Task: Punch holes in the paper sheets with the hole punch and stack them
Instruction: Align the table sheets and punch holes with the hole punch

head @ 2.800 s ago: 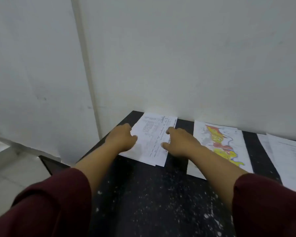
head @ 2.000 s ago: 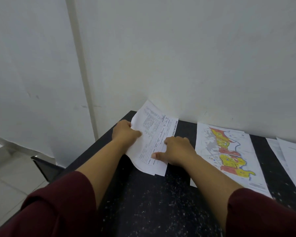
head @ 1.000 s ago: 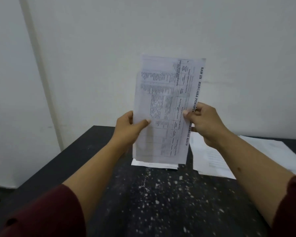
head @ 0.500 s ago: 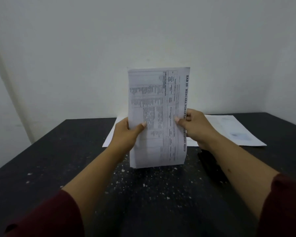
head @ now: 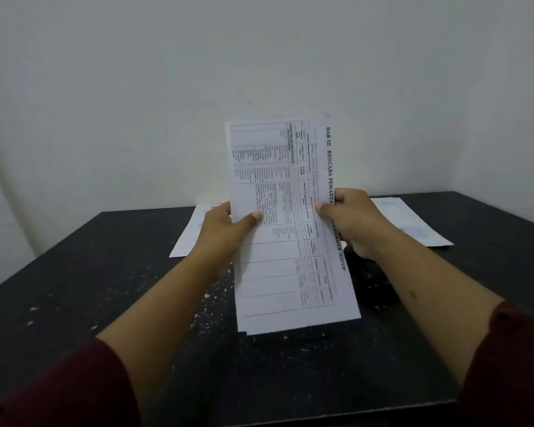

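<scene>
Thin printed white paper sheets (head: 290, 229), upright above the black speckled desk (head: 74, 288): light, floppy, crease-prone. Left hand (head: 225, 229) and right hand (head: 352, 220) pinch opposite long edges mid-height; likely best hold.

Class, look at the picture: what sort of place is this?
Probably a plain office or workroom: a dark speckled table against a bare white wall, with printed sheets held up in both hands and more papers lying behind.

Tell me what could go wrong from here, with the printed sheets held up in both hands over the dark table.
1. The printed sheets are pinched only at their side edges by the left hand and right hand; the bottom edges look uneven, so holes might misalign.
2. A dark object, possibly the punch, sits largely hidden behind the sheets and right forearm; lowering blindly could knock it.
</scene>
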